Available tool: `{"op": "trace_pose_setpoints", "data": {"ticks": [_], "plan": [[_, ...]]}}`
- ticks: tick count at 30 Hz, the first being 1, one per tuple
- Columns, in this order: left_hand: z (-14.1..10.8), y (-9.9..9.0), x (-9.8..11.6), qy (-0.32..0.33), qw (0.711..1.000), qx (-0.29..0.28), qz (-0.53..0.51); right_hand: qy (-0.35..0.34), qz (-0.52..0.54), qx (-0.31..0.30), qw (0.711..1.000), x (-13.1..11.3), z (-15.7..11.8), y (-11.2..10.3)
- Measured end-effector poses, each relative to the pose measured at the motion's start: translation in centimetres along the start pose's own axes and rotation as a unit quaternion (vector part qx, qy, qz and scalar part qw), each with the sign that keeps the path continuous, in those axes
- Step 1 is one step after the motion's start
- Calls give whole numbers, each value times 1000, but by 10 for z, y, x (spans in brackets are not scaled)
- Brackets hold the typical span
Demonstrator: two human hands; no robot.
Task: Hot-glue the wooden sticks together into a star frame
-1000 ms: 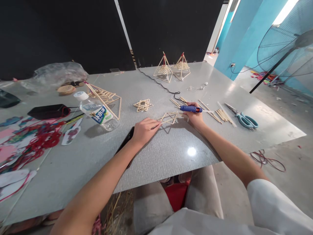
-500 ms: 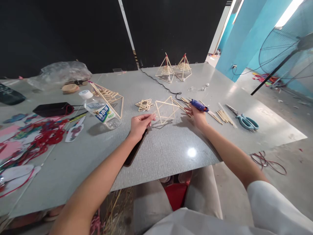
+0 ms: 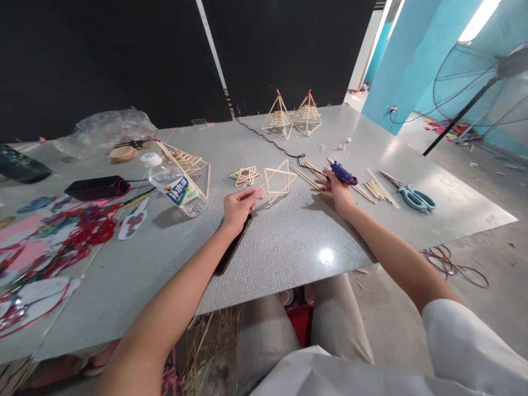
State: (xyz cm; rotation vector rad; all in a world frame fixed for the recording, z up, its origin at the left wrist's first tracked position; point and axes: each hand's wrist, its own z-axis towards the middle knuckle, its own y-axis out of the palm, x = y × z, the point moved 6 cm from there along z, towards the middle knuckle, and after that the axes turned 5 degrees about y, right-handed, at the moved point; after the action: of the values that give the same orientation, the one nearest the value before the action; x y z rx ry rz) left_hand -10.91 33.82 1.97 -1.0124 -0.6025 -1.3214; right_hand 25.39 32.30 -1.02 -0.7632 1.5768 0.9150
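- Your left hand (image 3: 239, 208) is closed to a pinch, thumb against forefinger; anything between the tips is too small to tell.
- Your right hand (image 3: 339, 193) grips one glue gun (image 3: 343, 172), its nozzle pointing up and to the left; your lower fingers are spread over the table (image 3: 289, 242).
- One open stick frame (image 3: 279, 186) sits between your hands, just beside your left fingertips; you cannot tell from here whether they touch it.
- Beside and beyond your right fingers lie several long sticks (image 3: 305, 177), overlapping too much to count.
- Just right of the gun is one group of short sticks (image 3: 376, 190), also not countable, with a clear strip (image 3: 386, 190) alongside.
- Further right lies one pair of scissors (image 3: 414, 198), blades pointing away from you, handles blue.
- One phone (image 3: 231, 250) lies flat, partly under your left hand and wrist.
- Just beyond your left hand is one layered star (image 3: 246, 176), lying on the table.
- Left of your left hand is one clear bottle (image 3: 177, 188), capped and tilted, with one larger pyramid (image 3: 187, 163) on its side behind it.
- Further left are one black case (image 3: 98, 187) and a tangle of red yarn (image 3: 88, 234).
- Well beyond both hands stand two pyramids (image 3: 279, 118) with red tips, side by side.
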Motion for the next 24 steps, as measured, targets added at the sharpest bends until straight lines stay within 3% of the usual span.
{"op": "trace_pose_setpoints", "data": {"ticks": [5,7,10,16,24], "plan": [[-26,29,29,166,972,-122,111,-18,-18,25,999,-8,-2,-9],[-32,37,34,206,952,-164,154,-16,-25,26,999,-9,-1,-8],[-29,37,35,231,931,-176,220,-19,-30,20,999,-7,0,-2],[-18,9,45,240,918,-88,304,-28,-36,-15,999,-1,-3,13],[-8,-24,88,221,934,40,277,-5,-14,-8,1000,7,7,20]]}}
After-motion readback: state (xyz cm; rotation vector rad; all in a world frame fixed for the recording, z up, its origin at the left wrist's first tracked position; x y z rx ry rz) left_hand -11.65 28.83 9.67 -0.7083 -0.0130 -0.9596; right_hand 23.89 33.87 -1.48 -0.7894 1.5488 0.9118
